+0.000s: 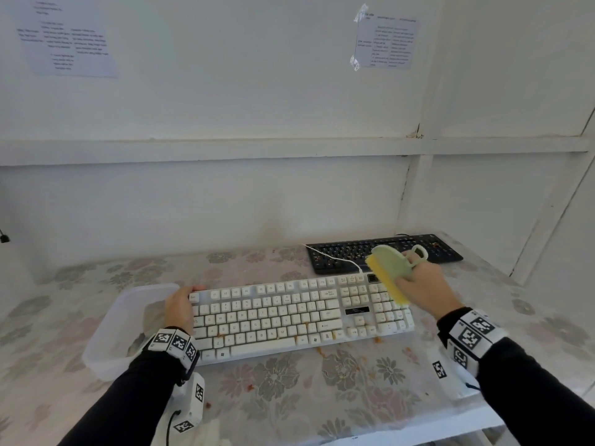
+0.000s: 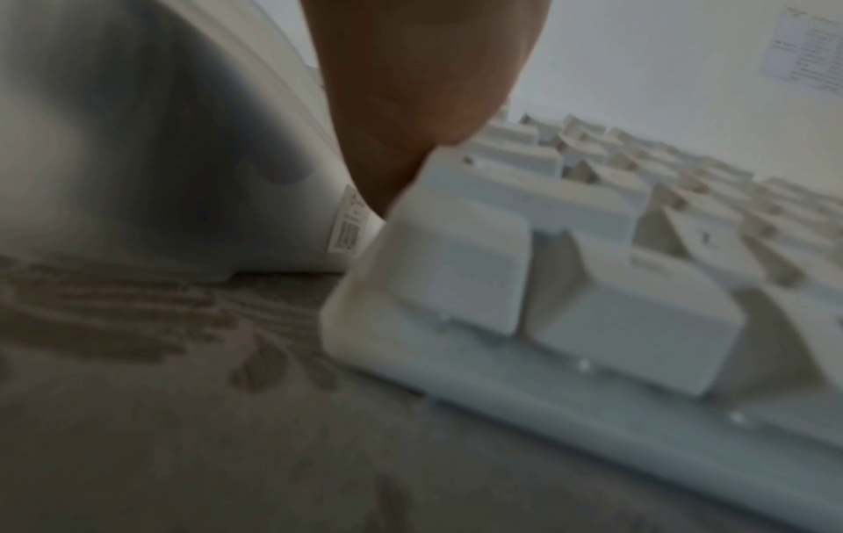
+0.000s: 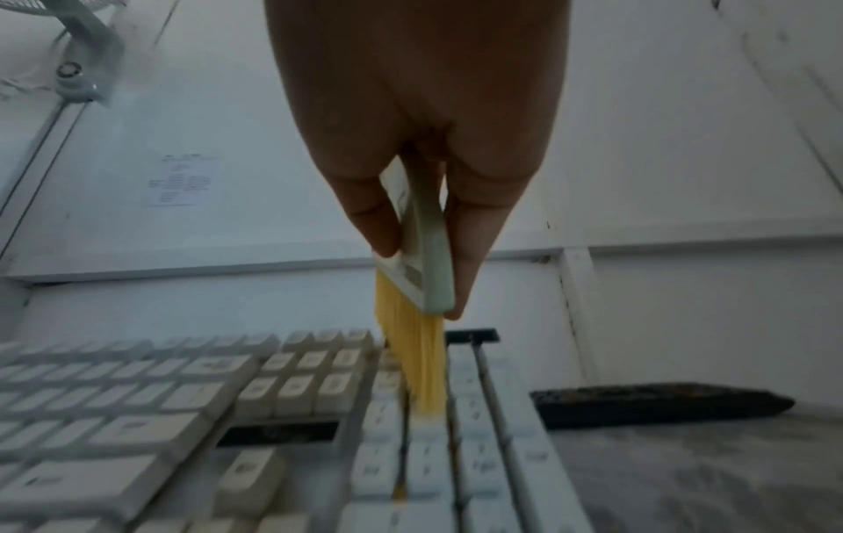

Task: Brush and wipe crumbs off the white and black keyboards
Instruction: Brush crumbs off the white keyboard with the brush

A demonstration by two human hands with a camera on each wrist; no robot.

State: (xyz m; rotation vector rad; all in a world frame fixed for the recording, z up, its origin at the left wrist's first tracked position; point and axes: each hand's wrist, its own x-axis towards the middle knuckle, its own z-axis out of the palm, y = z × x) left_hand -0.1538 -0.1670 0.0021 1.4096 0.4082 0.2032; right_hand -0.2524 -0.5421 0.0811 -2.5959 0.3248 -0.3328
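White keyboard (image 1: 299,317) is lain across the bench (image 1: 289,397), with the black keyboard (image 1: 383,252) behind its right end. Its left end is gripped by the left hand (image 1: 178,307); the brush (image 1: 391,272) is clamped in the right hand (image 1: 425,284), bristles on the number pad. Crumbs (image 1: 376,340) could be flicked onto the bench, missing the plastic container (image 1: 106,349) left of the keyboard. Bristle contact is shown only by the right wrist view.
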